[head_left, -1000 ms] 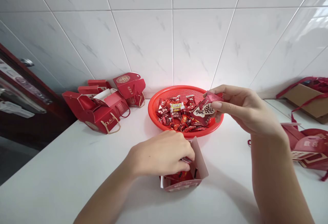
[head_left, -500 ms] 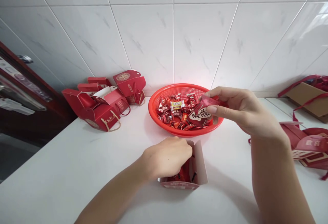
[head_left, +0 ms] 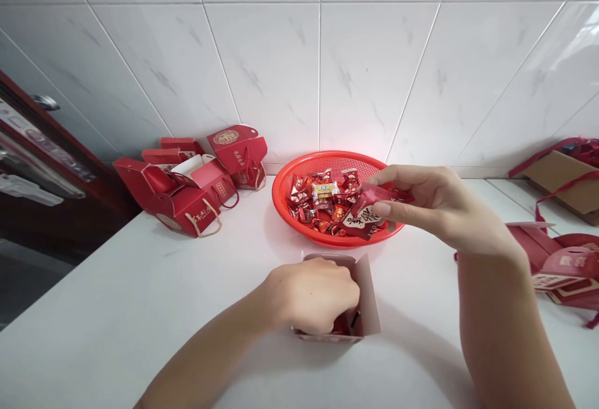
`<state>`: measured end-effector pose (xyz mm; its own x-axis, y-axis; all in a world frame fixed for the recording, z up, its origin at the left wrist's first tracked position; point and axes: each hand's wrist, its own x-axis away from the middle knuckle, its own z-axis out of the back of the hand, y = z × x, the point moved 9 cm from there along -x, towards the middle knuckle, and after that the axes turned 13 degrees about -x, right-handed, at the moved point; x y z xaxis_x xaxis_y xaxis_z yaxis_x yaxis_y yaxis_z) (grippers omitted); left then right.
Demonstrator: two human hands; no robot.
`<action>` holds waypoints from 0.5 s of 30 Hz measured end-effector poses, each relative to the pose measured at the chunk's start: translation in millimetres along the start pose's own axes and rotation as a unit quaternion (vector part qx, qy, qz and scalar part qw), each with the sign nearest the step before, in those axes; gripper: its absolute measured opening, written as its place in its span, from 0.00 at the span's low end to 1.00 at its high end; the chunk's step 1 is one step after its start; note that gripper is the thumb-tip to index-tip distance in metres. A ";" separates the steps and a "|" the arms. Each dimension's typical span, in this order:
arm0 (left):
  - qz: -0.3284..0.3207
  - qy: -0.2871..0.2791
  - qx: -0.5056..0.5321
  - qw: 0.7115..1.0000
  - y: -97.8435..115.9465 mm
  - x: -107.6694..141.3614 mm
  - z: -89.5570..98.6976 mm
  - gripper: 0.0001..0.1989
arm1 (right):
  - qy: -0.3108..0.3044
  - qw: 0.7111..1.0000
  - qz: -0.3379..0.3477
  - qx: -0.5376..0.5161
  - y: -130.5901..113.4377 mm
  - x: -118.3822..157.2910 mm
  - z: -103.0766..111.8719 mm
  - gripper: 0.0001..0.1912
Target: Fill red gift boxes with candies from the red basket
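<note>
Marbled wall tiles (head_left: 262,72), glare (head_left: 584,41) at right, white tabletop (head_left: 178,284), dark-red door (head_left: 93,203)

Shows shiny film on sweets (head_left: 324,191), glossy plastic on basket (head_left: 322,242) by worktop's (head_left: 163,284) back edge, matt card on boxes (head_left: 369,300).

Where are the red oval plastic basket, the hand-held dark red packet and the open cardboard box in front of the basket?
Red oval plastic basket (head_left: 334,164): head view, perforated back wall.
Hand-held dark red packet (head_left: 361,218): head view, printed lettering.
Open cardboard box (head_left: 369,300): head view, pale right side panel.
</note>
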<state>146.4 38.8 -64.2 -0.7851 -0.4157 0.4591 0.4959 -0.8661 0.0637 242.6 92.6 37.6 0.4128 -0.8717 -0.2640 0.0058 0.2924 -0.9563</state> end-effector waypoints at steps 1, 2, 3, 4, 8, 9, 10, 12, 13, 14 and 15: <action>-0.006 -0.028 -0.011 1.000 2.2 -3.6 -4.6 0.13 | -0.002 1.000 0.000 0.002 0.5 -0.2 -0.5 0.12; -0.012 -0.054 -0.021 0.998 3.9 -6.5 -8.8 0.13 | -0.003 1.000 0.001 0.003 0.7 -0.5 -0.9 0.12; -0.014 -0.072 -0.027 0.997 4.6 -8.7 -11.4 0.14 | -0.004 1.000 0.004 0.003 0.6 -0.7 -1.3 0.12; -0.012 -0.078 -0.026 0.997 4.2 -10.4 -12.1 0.14 | -0.005 1.000 0.006 0.004 0.6 -0.9 -1.7 0.12; 0.000 -0.054 -0.010 0.998 -1.5 -8.2 -7.3 0.10 | -0.012 1.000 0.014 0.013 0.2 -1.3 -3.6 0.12; 0.005 -0.039 -0.001 0.999 -4.9 -4.4 -3.6 0.08 | -0.012 1.000 0.015 0.015 -0.3 -1.2 -3.8 0.12; 0.009 -0.020 0.010 1.000 -8.7 1.0 1.3 0.08 | -0.012 1.000 0.016 0.017 -1.0 -1.0 -3.9 0.12; 0.007 0.016 0.037 0.999 -16.4 15.9 13.7 0.11 | -0.012 1.000 0.016 0.015 -2.5 -0.5 -3.9 0.11; 0.001 0.041 0.056 0.998 -20.0 24.8 21.6 0.14 | -0.013 1.000 0.015 0.012 -3.2 -0.2 -3.8 0.11; -0.003 0.074 0.076 0.994 -24.6 34.3 31.2 0.15 | -0.014 1.000 0.015 0.007 -3.7 -0.1 -3.7 0.11; 0.009 0.120 0.102 0.987 -32.2 44.1 42.0 0.15 | -0.015 1.000 0.015 0.000 -4.1 -0.2 -3.6 0.10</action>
<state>111.5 60.0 -8.8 -0.8290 -0.5051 0.2400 0.5553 -0.7941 0.2469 239.2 90.1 41.1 0.4395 -0.8508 -0.2882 -0.0058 0.3181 -0.9480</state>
